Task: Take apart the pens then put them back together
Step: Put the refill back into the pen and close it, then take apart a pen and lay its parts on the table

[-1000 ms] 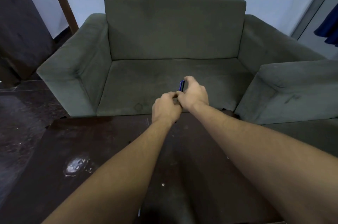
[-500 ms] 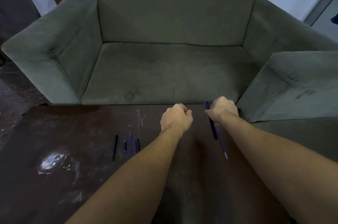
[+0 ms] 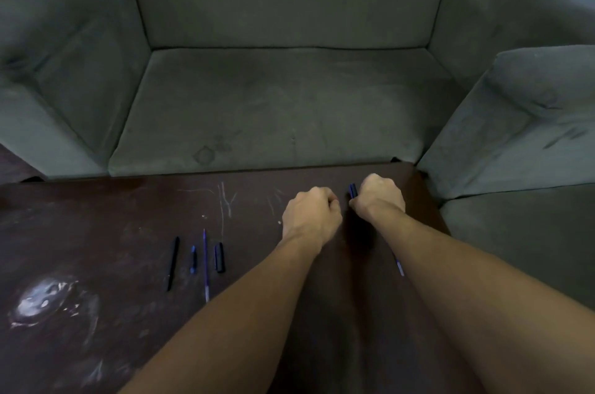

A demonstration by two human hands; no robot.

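My right hand (image 3: 380,200) is closed around a dark blue pen (image 3: 353,191) over the far right of the dark table (image 3: 96,232). The pen's top pokes out by the thumb, and its thin refill end (image 3: 399,267) shows beside my forearm. My left hand (image 3: 310,216) is a closed fist just left of it, a small gap apart; nothing shows in it. To the left, loose pen parts lie side by side: a black barrel (image 3: 173,263), a small blue piece (image 3: 193,259), a blue refill (image 3: 205,264) and a black cap (image 3: 219,257).
A grey-green sofa (image 3: 273,110) stands right behind the table's far edge, and a second sofa's arm (image 3: 521,123) is at the right. White scratches (image 3: 225,200) and a pale smear (image 3: 45,300) mark the tabletop.
A second ago both hands were joined on the pen above the sofa seat. They have since come apart and dropped to the table; the view has tilted down, showing the loose parts.
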